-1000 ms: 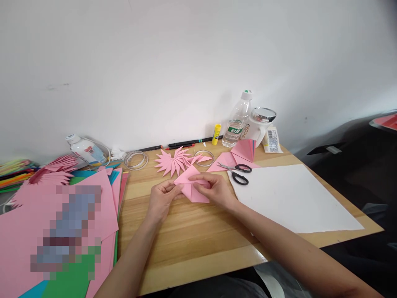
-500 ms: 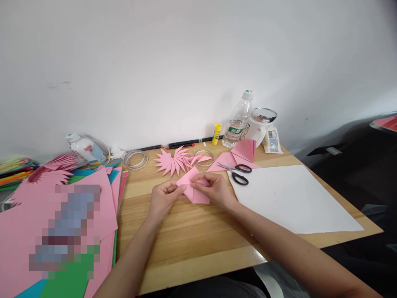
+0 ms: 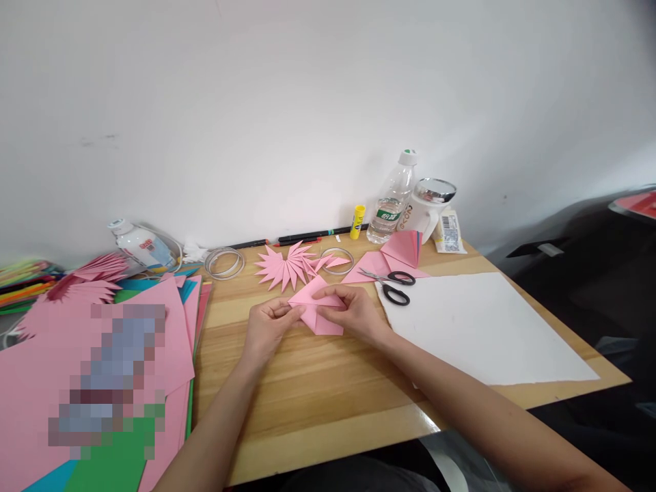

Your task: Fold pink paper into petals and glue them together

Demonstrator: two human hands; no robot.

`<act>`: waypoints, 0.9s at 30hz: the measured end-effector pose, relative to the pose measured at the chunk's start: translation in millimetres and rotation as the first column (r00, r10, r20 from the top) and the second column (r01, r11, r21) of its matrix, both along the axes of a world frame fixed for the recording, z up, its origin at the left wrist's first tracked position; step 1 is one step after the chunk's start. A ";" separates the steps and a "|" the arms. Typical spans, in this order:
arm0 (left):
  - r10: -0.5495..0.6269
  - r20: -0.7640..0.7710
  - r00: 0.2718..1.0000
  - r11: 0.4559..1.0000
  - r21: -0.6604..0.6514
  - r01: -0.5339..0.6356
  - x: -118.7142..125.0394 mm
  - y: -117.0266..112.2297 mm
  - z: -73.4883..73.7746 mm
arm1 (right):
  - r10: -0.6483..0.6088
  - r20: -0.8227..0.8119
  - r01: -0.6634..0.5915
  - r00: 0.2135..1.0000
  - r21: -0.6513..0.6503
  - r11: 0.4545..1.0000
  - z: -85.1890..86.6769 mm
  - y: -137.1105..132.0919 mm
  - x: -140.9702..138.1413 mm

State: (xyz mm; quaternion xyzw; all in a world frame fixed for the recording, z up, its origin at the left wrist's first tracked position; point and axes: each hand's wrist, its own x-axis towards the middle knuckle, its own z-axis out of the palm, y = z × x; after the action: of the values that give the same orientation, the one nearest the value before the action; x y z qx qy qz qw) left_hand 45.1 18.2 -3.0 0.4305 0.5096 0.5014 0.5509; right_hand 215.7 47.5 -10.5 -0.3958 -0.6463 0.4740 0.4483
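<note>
A pink folded paper [image 3: 310, 294] is held just above the wooden table, a crease running across it. My left hand [image 3: 269, 328] pinches its left corner between thumb and fingers. On the right side, my right hand [image 3: 356, 313] has thumb and fingers closed on the same paper, covering part of its edge. Behind it lies a spiky pink folded-paper piece [image 3: 285, 268]. Black-handled scissors [image 3: 395, 288] rest right of my right hand, partly on a white sheet [image 3: 482, 335]. More folded pink paper [image 3: 402, 251] sits behind the scissors.
Coloured paper sheets [image 3: 179, 369] are piled at left, with a blurred patch over them. Tape rolls [image 3: 224, 264], a yellow glue stick [image 3: 357, 223], a water bottle [image 3: 388, 205] and a white mug [image 3: 428, 208] stand along the wall. The table [image 3: 287, 424] ends at the front.
Both hands and the folded paper have shifted very slightly left. The right thumb and fingers sit a little differently on the paper, both hands still holding it.
</note>
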 end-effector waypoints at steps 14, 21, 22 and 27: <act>-0.033 0.021 0.999 0.999 -0.015 0.033 1.8 -1.5 -0.4 | -0.019 0.024 0.019 1.000 -0.018 1.000 3.3 -0.4 0.4; -0.079 0.159 0.984 0.994 -0.062 0.090 0.0 -0.8 -0.5 | -0.041 0.041 0.044 0.998 -0.067 0.997 3.8 -0.7 0.9; -0.079 0.166 0.983 0.993 -0.068 0.091 -0.1 -0.9 -0.3 | -0.042 0.039 0.044 0.998 -0.076 0.996 4.1 -0.8 0.9; -0.067 0.177 0.982 0.993 -0.079 0.082 1.4 -1.9 2.3 | -0.040 0.032 0.043 0.999 -0.080 0.996 4.8 -0.8 0.7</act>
State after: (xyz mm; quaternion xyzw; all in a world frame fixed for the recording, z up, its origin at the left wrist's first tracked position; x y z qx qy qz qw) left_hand 46.4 16.3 -0.7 0.3799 0.4642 0.4937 0.6297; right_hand 216.4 46.7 -5.7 -0.4342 -0.6250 0.4842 0.4317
